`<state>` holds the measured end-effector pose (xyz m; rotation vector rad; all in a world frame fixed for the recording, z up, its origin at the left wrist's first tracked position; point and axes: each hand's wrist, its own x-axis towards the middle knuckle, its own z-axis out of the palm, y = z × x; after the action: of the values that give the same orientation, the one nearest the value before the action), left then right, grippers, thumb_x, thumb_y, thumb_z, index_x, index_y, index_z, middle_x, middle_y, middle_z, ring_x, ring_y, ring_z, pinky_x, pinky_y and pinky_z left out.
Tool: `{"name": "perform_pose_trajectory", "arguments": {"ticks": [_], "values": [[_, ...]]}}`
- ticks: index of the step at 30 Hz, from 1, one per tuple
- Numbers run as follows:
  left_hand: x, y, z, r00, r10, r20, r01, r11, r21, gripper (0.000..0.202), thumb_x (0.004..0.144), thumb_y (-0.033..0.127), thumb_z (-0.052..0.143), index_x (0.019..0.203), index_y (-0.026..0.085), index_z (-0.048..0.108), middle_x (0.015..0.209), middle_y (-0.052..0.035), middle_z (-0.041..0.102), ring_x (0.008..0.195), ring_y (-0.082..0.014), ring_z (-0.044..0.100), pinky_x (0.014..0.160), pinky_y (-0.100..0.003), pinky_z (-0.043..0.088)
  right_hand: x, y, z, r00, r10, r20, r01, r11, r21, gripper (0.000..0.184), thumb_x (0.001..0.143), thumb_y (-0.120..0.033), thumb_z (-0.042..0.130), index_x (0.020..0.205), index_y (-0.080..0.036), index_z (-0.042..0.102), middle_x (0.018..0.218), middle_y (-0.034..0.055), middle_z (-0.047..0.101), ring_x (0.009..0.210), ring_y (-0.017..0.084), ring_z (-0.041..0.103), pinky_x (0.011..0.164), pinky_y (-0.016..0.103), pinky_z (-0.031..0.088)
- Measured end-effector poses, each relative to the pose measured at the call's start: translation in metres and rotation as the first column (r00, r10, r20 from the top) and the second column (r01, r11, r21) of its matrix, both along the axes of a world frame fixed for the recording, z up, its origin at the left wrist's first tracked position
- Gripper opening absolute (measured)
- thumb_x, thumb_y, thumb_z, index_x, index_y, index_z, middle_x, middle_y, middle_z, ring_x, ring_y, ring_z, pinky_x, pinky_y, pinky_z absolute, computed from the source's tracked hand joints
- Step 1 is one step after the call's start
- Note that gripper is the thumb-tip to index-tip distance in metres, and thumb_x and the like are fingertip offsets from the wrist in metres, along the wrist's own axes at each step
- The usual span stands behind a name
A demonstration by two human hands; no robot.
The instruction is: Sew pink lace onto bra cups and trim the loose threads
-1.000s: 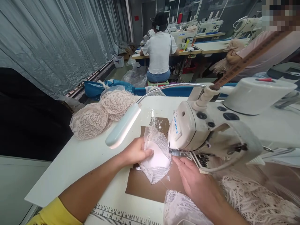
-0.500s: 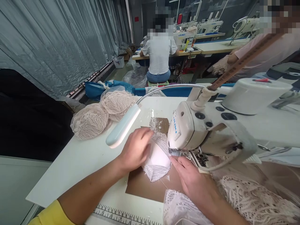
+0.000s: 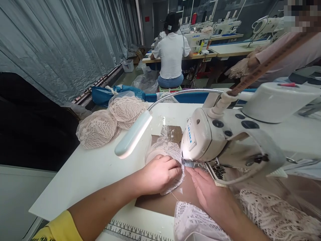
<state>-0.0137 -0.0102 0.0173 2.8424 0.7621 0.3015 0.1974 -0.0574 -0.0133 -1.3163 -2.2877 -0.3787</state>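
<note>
A lace-covered bra cup (image 3: pixel 162 148) lies beneath the needle area of a white sewing machine (image 3: pixel 203 137), its right edge by the presser foot. Over the cup's front part, my left hand (image 3: pixel 159 174) is closed, its curled fingers gripping the lace near the right edge; the fingertips are partly hidden. My right hand (image 3: pixel 212 190) rests flat with fingers stretched out, just right of the cup edge and close to the presser foot. Brown board (image 3: pixel 152 204) covers the table under the work. Another lace piece (image 3: pixel 193 222) lies below my right wrist.
A lit lamp (image 3: pixel 132 135) on a bendable neck hangs left of the machine head. Finished-looking lace cups (image 3: pixel 97 129) are heaped at the table's back left. More lace (image 3: pixel 276 207) lies at right. A printed ruler (image 3: pixel 130 232) runs along the front. A seated person (image 3: pixel 172 55) works beyond.
My left hand has come down and right from the cup's upper left side to its front right edge. Lace now covers the white padding that showed before. My right hand has barely moved.
</note>
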Motion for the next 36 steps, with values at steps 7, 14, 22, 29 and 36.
{"name": "perform_pose_trajectory", "arguments": {"ticks": [7, 14, 22, 29, 36], "values": [[0.005, -0.004, -0.005, 1.0, 0.024, 0.014, -0.024, 1.0, 0.017, 0.029, 0.091, 0.022, 0.047, 0.115, 0.011, 0.06, 0.12, -0.0104, 0.061, 0.09, -0.0207, 0.053, 0.079, -0.033, 0.046, 0.002, -0.007, -0.024, 0.995, -0.073, 0.072, 0.075, 0.997, -0.025, 0.049, 0.081, -0.004, 0.041, 0.116, -0.026, 0.067, 0.11, 0.0067, 0.07, 0.084, 0.02, 0.068, 0.079, 0.03, 0.05], [0.006, 0.002, -0.011, 0.998, 0.006, 0.056, -0.009, 0.998, 0.059, 0.03, 0.093, 0.021, 0.045, 0.118, 0.011, 0.057, 0.118, -0.0137, 0.062, 0.093, -0.0204, 0.055, 0.08, -0.033, 0.047, -0.002, -0.006, -0.03, 0.989, -0.119, 0.085, 0.118, 0.993, 0.007, 0.049, 0.08, -0.002, 0.043, 0.116, -0.024, 0.067, 0.102, 0.0074, 0.072, 0.076, 0.017, 0.066, 0.075, 0.028, 0.048], [0.002, 0.014, -0.011, 0.997, -0.052, 0.064, 0.048, 0.997, 0.061, 0.03, 0.094, 0.02, 0.043, 0.118, 0.012, 0.059, 0.117, -0.0121, 0.064, 0.096, -0.0205, 0.055, 0.085, -0.033, 0.046, 0.002, -0.008, -0.034, 0.989, -0.116, 0.087, 0.119, 0.993, -0.028, 0.05, 0.081, -0.003, 0.04, 0.116, -0.027, 0.067, 0.108, 0.0066, 0.069, 0.083, 0.018, 0.066, 0.076, 0.029, 0.049], [0.001, 0.018, -0.009, 0.992, -0.048, 0.114, 0.045, 0.999, 0.026, 0.028, 0.093, 0.018, 0.046, 0.116, 0.013, 0.06, 0.115, -0.0092, 0.066, 0.1, -0.0204, 0.055, 0.088, -0.032, 0.045, 0.001, -0.009, -0.03, 0.995, -0.081, 0.065, 0.086, 0.993, -0.076, 0.052, 0.08, -0.004, 0.04, 0.119, -0.027, 0.066, 0.106, 0.0066, 0.07, 0.081, 0.016, 0.066, 0.071, 0.025, 0.049], [0.001, 0.022, -0.008, 0.992, -0.042, 0.12, 0.043, 0.999, -0.004, 0.031, 0.088, 0.015, 0.049, 0.116, 0.011, 0.061, 0.116, -0.0109, 0.065, 0.097, -0.0212, 0.056, 0.086, -0.032, 0.046, 0.001, -0.008, -0.033, 0.989, -0.114, 0.097, 0.118, 0.993, -0.031, 0.055, 0.077, -0.003, 0.044, 0.121, -0.028, 0.064, 0.11, 0.0065, 0.069, 0.07, 0.014, 0.064, 0.065, 0.024, 0.049]]}}
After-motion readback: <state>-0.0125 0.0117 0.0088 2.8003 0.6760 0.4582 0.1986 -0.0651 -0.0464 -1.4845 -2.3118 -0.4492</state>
